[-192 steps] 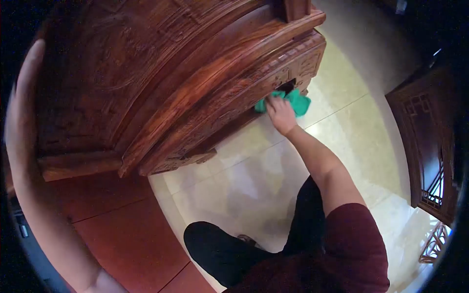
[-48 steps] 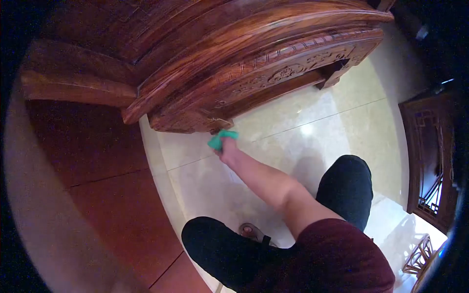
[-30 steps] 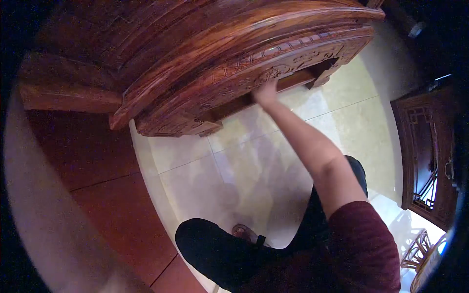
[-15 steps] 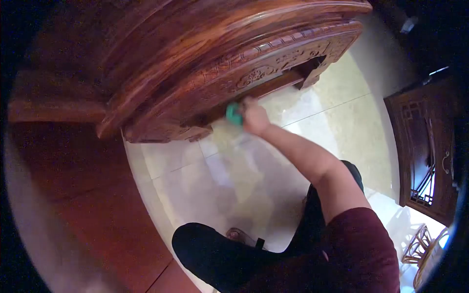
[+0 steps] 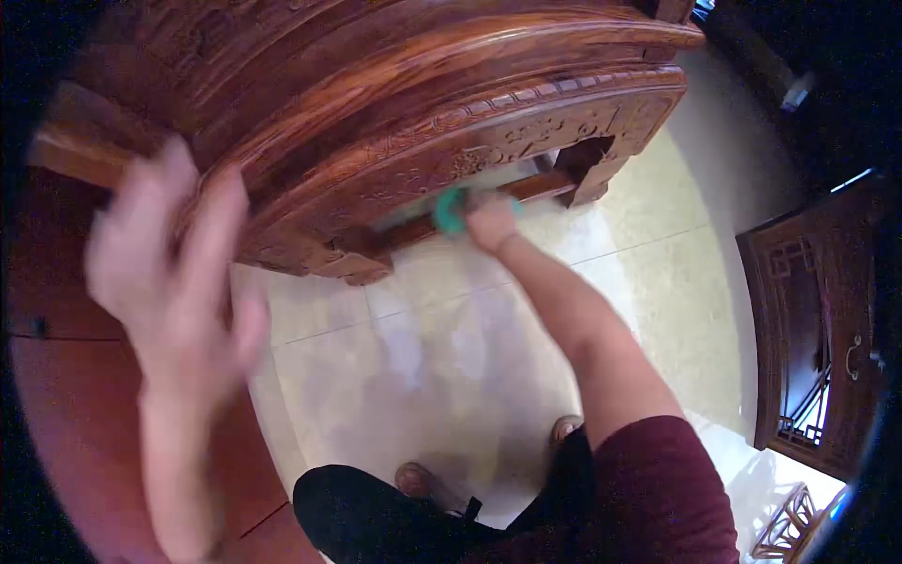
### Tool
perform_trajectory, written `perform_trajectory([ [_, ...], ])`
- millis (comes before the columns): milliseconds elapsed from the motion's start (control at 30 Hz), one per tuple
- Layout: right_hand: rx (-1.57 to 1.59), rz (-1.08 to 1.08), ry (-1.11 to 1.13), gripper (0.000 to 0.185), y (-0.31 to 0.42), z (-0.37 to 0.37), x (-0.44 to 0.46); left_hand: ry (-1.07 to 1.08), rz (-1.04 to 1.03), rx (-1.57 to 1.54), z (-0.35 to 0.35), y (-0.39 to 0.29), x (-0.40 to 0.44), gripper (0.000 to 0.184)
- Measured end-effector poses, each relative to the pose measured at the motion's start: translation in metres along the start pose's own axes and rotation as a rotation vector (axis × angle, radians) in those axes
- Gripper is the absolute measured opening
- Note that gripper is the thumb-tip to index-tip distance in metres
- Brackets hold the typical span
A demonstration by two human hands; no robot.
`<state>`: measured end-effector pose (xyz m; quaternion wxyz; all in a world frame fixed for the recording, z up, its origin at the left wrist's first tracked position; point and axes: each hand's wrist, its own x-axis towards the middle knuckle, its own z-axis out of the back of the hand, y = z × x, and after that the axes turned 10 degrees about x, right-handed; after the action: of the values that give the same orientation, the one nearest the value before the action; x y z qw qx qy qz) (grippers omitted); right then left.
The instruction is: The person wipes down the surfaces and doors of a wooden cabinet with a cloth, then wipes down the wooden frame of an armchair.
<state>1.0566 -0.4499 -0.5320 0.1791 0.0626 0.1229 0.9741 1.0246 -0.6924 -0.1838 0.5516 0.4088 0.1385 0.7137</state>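
My right hand is closed on a green cloth, at the low rail beneath the carved apron of a dark reddish wooden furniture piece. Motion smears both the cloth and the fingers, so the exact grip is hard to see. On the left, my left hand is raised near the curved wooden edge, its fingers spread and blurred. Nothing shows in it. Whether its fingertips touch the wood, I cannot tell.
Pale tiled floor lies below the carved piece. A reddish-brown flat panel runs along the left. To the right stands a dark wooden cabinet with lattice corners, and a rattan-like chair is at the lower right.
My left hand has come into view, raised at the left. My right hand stays at the low rail with the green cloth, which now looks more spread out. The view has shifted slightly.
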Motion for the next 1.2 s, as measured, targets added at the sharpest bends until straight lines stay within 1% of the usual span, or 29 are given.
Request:
perform_trajectory([
  [33, -0.090, -0.087, 0.022, 0.027, -0.044, -0.014, 0.003, 0.290, 0.067, -0.074, 0.003, -0.020, -0.037, 0.050],
  [67, -0.220, -0.084, 0.076, 0.026, -0.069, 0.019, -0.007, 0.554, 0.112, -0.146, 0.008, -0.040, -0.073, 0.053],
  [100, -0.140, -0.298, -0.082, 0.028, -0.125, -0.020, 0.003, 0.737, 0.104, -0.287, 0.014, -0.056, -0.104, 0.057],
  [133, -0.105, -0.119, -0.223, 0.032, -0.126, 0.024, -0.015, 0.923, 0.092, -0.352, 0.022, -0.076, -0.131, 0.054],
  [167, -0.134, -0.161, -0.149, 0.036, -0.120, 0.028, -0.019, 1.021, 0.024, -0.447, 0.032, -0.088, -0.148, 0.054],
  [233, -0.014, -0.421, -0.303, 0.039, -0.120, -0.020, -0.007, 1.212, -0.068, -0.694, 0.046, -0.116, -0.168, 0.056],
  [267, -0.061, -0.451, -0.235, 0.039, -0.090, -0.004, -0.008, 1.297, -0.091, -0.834, 0.048, -0.130, -0.173, 0.057],
  [300, -0.108, -0.478, -0.165, 0.040, -0.059, 0.014, -0.008, 1.222, -0.102, -0.942, 0.047, -0.145, -0.180, 0.057],
  [367, -0.145, -0.373, 0.006, 0.040, -0.007, -0.001, -0.002, 1.052, -0.135, -1.146, 0.041, -0.167, -0.185, 0.058],
  [400, -0.022, -0.356, 0.018, 0.040, 0.012, -0.030, 0.009, 1.036, -0.147, -1.139, 0.038, -0.169, -0.185, 0.056],
  [433, -0.039, -0.204, 0.013, 0.036, 0.046, -0.028, 0.004, 1.015, -0.174, -1.126, 0.034, -0.169, -0.182, 0.054],
  [467, -0.076, -0.152, 0.038, 0.043, 0.076, -0.026, 0.004, 0.984, -0.213, -1.109, 0.026, -0.167, -0.177, 0.052],
  [500, -0.081, -0.064, 0.161, 0.042, 0.097, -0.027, 0.008, 1.020, -0.236, -1.041, 0.019, -0.166, -0.174, 0.051],
  [533, 0.025, -0.044, 0.094, 0.039, 0.115, -0.042, 0.011, 1.054, -0.261, -0.967, 0.016, -0.164, -0.174, 0.049],
  [567, 0.107, 0.029, 0.084, 0.039, 0.130, -0.036, 0.012, 1.089, -0.281, -0.892, 0.012, -0.162, -0.175, 0.048],
  [633, 0.016, 0.092, 0.033, 0.037, 0.141, -0.046, 0.009, 1.118, -0.244, -0.953, 0.004, -0.158, -0.171, 0.046],
  [667, 0.064, 0.149, 0.056, 0.036, 0.129, -0.036, 0.013, 1.142, -0.214, -0.985, 0.002, -0.157, -0.170, 0.046],
  [733, 0.172, 0.268, 0.109, 0.035, 0.109, -0.021, 0.012, 1.079, -0.201, -0.970, -0.001, -0.155, -0.170, 0.044],
  [767, 0.133, 0.333, 0.109, 0.035, 0.093, -0.004, 0.009, 1.048, -0.187, -0.967, -0.003, -0.156, -0.172, 0.044],
  [833, 0.059, 0.311, -0.089, 0.035, 0.049, -0.017, 0.010, 1.058, -0.182, -1.030, -0.008, -0.155, -0.176, 0.046],
  [867, 0.061, 0.176, -0.069, 0.034, 0.016, -0.040, 0.016, 1.068, -0.180, -1.063, -0.009, -0.154, -0.179, 0.046],
  [900, 0.063, 0.039, -0.048, 0.034, -0.017, -0.052, 0.021, 0.991, -0.153, -1.070, -0.007, -0.152, -0.183, 0.044],
  [933, -0.055, -0.026, 0.125, 0.031, -0.019, 0.021, 0.002, 0.913, -0.125, -1.075, -0.005, -0.149, -0.186, 0.042],
  [967, -0.051, -0.113, 0.061, 0.032, -0.062, 0.003, 0.003, 0.835, -0.098, -1.079, -0.004, -0.147, -0.186, 0.041],
  [1000, -0.047, -0.201, -0.004, 0.033, -0.101, -0.015, 0.001, 0.930, -0.092, -1.071, -0.003, -0.145, -0.184, 0.043],
  [1033, -0.125, -0.152, -0.034, 0.033, -0.120, 0.007, -0.013, 1.025, -0.089, -1.062, -0.002, -0.144, -0.182, 0.046],
  [1067, -0.202, -0.105, -0.063, 0.034, -0.128, 0.027, -0.023, 1.120, -0.086, -1.050, -0.002, -0.142, -0.179, 0.049],
  [1100, -0.172, -0.128, -0.007, 0.037, -0.126, 0.034, -0.022, 1.124, -0.099, -1.053, -0.001, -0.142, -0.176, 0.049],
  [1200, -0.015, -0.487, -0.021, 0.033, -0.078, 0.067, -0.020, 1.103, -0.129, -1.082, -0.004, -0.143, -0.175, 0.049],
])
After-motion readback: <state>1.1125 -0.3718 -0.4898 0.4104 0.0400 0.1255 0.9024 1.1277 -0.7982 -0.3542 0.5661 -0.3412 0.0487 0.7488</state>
